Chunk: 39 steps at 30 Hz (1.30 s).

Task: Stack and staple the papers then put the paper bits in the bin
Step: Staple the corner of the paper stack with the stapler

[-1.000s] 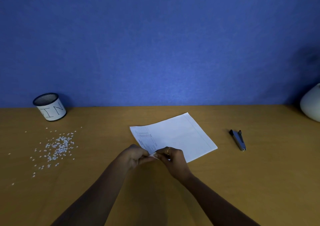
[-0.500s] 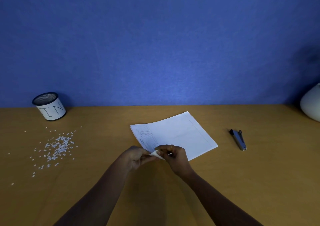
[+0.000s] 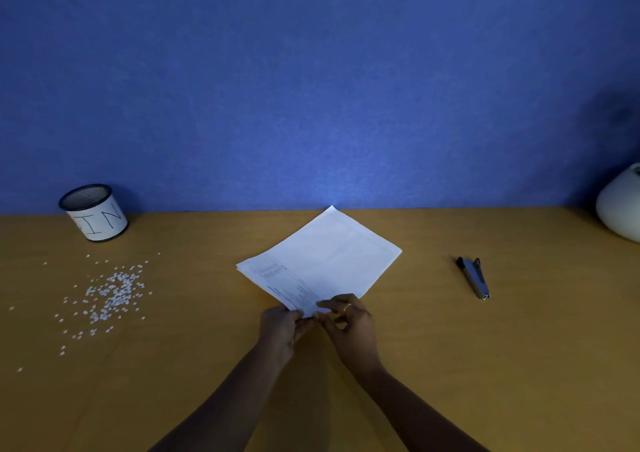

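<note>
Head view. The stack of papers (image 3: 322, 261), white with faint print along its left edge, sits corner-on at the centre of the wooden table (image 3: 485, 365). Its far corner reaches the line where the table meets the blue wall (image 3: 311, 87), and whether the stack rests flat cannot be told. The left hand (image 3: 282, 327) and right hand (image 3: 349, 327) meet at the near corner of the stack, where the curled fingers and thumb of each pinch that corner. A thin ring (image 3: 347, 307) shows on 1 finger of the right hand. The stapler (image 3: 474, 277) lies on the table well to the right of the stack, untouched. The paper bits (image 3: 114, 292) are scattered at far left, near the mesh bin (image 3: 94, 213), which stands upright by the wall and bears a lettered white label. A white rounded object (image 3: 620, 205) sits at the right edge.
</note>
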Tool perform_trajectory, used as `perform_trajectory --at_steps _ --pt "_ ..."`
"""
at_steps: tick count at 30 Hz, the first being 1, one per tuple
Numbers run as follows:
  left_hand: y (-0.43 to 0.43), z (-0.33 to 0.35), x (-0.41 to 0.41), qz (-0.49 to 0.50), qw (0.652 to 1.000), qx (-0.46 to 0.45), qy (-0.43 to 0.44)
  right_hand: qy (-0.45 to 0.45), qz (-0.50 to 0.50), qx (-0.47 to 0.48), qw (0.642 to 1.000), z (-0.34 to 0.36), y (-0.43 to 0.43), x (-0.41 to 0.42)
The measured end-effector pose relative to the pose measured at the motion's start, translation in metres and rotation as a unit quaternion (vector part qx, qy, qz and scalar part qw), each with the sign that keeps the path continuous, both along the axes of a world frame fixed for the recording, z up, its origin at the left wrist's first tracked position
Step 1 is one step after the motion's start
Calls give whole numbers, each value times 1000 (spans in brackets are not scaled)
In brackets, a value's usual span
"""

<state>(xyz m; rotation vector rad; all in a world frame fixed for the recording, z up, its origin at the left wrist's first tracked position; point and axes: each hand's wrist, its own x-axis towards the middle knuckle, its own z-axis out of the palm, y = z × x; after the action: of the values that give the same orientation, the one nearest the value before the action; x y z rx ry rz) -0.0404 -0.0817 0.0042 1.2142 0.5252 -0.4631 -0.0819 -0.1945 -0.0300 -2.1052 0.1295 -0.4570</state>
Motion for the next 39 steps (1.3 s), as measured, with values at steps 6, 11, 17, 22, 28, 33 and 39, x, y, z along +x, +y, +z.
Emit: perform_trajectory --at_steps 6,11,17,22,28,33,39 --pt "-1 -10 -2 -2 1000 20 -17 124 -124 232 957 -7 6 -9" --pt "1 -11 -4 -12 1000 -4 -6 152 -140 490 847 -11 13 -14" --pt "3 -13 -2 -17 1000 -21 -2 122 -160 655 729 -6 23 -16" --pt "3 -14 -2 -20 1000 -20 -9 110 -144 673 717 -8 26 -11" --pt "3 -18 -2 -40 999 -10 -20 123 -148 662 724 -11 23 -10" --pt "3 -20 -4 -51 998 -8 -28 131 -149 656 728 -13 22 -11" --pt "2 -25 -3 -37 999 19 -33 149 -138 633 747 -12 18 -9"
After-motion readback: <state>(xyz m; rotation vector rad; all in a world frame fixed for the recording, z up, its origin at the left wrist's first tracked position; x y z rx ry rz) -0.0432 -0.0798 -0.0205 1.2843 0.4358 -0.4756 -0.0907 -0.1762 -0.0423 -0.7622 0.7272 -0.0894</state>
